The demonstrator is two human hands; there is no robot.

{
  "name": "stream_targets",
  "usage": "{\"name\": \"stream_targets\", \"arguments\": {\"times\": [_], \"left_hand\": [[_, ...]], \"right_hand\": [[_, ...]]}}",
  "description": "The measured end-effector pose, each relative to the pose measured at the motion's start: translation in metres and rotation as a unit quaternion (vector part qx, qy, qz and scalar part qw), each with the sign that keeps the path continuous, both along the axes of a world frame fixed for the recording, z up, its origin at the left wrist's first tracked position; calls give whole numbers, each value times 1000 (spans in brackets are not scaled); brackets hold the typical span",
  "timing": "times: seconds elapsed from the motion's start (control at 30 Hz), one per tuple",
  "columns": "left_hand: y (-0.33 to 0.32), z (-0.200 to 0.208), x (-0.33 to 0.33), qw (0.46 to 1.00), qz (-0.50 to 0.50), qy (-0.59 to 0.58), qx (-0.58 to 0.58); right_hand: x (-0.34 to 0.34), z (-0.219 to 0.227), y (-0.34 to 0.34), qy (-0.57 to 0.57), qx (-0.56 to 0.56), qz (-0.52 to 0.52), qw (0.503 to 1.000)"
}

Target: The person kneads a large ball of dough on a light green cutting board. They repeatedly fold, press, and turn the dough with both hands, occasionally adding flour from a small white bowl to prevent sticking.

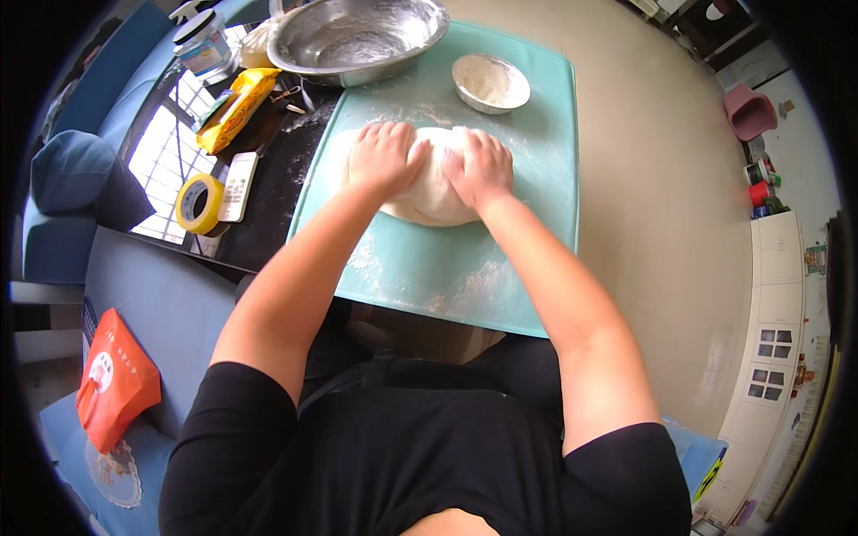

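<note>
A large, smooth lump of white dough lies on a flour-dusted mint-green mat. My left hand presses on its left part, the fingers curling over the far side. On the right part rests my right hand, its fingers likewise bent over the dough's far edge. Both thumbs point inward, with a strip of dough showing between them. Beyond my right hand stands a small bowl of white flour. At the mat's far left corner is a wide metal basin with floury walls.
On the black glossy tabletop to the left are a yellow tape roll, a white remote control, a yellow packet and a lidded jar. An orange bag sits on the blue sofa. Tiled floor stretches along the right.
</note>
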State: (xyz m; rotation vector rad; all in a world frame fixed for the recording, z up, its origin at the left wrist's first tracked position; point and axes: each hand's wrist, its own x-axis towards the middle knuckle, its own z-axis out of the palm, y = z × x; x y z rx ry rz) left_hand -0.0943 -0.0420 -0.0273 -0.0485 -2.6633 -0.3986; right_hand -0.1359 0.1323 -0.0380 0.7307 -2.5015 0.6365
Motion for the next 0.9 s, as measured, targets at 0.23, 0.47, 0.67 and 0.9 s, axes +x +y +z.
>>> {"name": "stream_targets", "arguments": {"times": [0.23,0.47,0.67,0.9], "left_hand": [[17,-7,143,991,-61,108,55],[10,4,174,987,-41,113,110],[-6,-2,123,993,103,53,38],[-25,-14,144,994,8,38,105]], "right_hand": [[120,-2,50,118,29,133,984],[150,16,61,71,13,146,987],[113,13,27,77,94,92,988],[122,24,28,-4,171,126,977]]}}
